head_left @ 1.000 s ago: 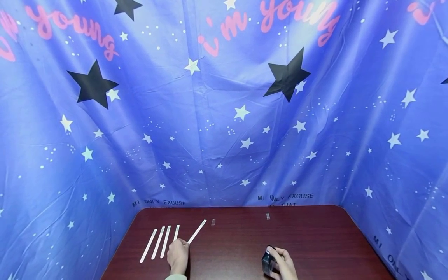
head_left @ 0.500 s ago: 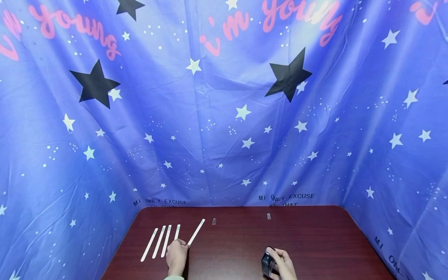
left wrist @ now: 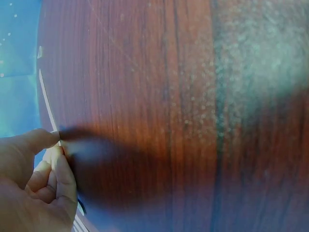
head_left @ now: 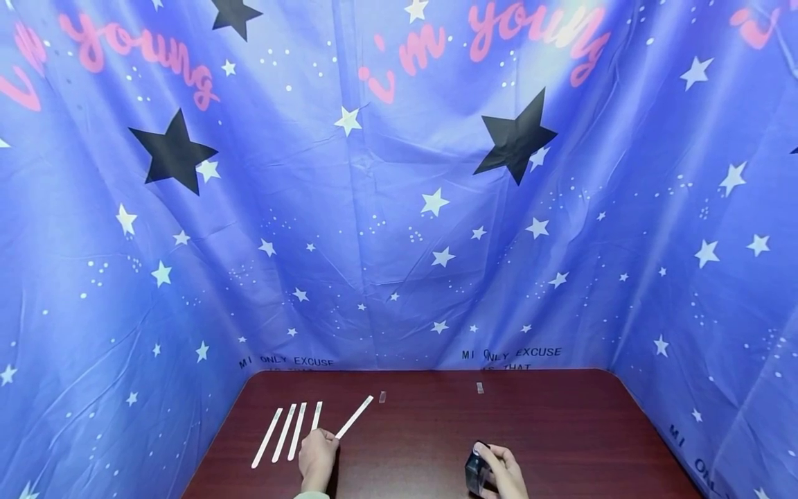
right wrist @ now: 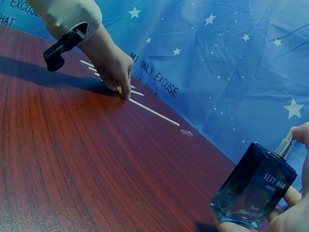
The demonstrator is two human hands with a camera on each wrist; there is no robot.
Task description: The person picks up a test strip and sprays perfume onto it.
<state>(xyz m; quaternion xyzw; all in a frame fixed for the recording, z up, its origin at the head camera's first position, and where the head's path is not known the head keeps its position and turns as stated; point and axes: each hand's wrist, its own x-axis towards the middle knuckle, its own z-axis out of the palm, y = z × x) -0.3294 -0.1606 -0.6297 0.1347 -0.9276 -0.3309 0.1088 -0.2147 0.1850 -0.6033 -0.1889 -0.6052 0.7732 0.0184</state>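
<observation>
My left hand (head_left: 317, 459) pinches the near end of a white paper test strip (head_left: 355, 417) between thumb and fingertips, low over the table. The strip points away and to the right in the head view; in the left wrist view its thin edge shows. Several more white strips (head_left: 267, 438) lie side by side to the left, one partly hidden behind that hand. My right hand (head_left: 506, 473) grips a dark glass perfume bottle (right wrist: 255, 186), tilted, with a fingertip on its silver sprayer (right wrist: 285, 144). Lettering on the glass reads "SEXY MAN".
Two small clear pieces, one left (head_left: 383, 397) and one right (head_left: 480, 388), lie near the far edge of the dark red wooden table (head_left: 405, 457). Blue cloth (head_left: 399, 277) printed with stars hangs behind and on both sides. A black band (right wrist: 65, 47) circles the left wrist.
The far end of the held strip has swung slightly to the right and lower. Both hands keep their grips, and the right hand with the bottle stays about where it was.
</observation>
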